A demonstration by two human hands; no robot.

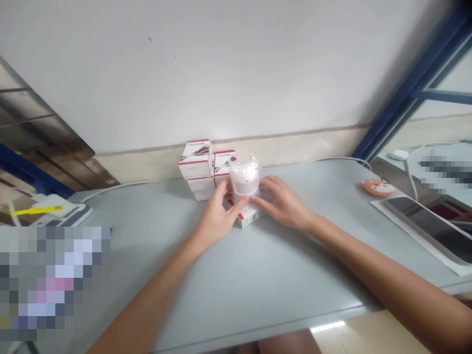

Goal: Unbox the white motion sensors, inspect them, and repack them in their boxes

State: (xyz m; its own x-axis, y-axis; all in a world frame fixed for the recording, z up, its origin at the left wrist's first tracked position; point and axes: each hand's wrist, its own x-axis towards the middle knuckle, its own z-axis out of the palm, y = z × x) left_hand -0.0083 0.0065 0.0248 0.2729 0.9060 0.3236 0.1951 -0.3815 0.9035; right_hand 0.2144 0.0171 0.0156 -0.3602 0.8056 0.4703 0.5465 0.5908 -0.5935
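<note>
A white motion sensor (246, 183) with a greyish window in its front stands upright in a clear plastic bag. My left hand (220, 211) is closed around its left side, the thumb reaching across the lower front. From the right, my right hand (285, 204) grips it too, with thumb near the base and fingers at the side. Directly beneath lies a flat red-and-white box (246, 216), partly covered by my hands and the sensor. Just behind my left hand are stacked red-and-white cartons (195, 167) and another carton (223, 164) beside them.
The grey table (228, 290) meets a white wall (236, 73). To the right are an orange animal-face object (378, 187) and a dark panel on a white sheet (433, 228). A power strip (62, 211) with a yellow tag sits left, near a pixelated area. Cables run along the back.
</note>
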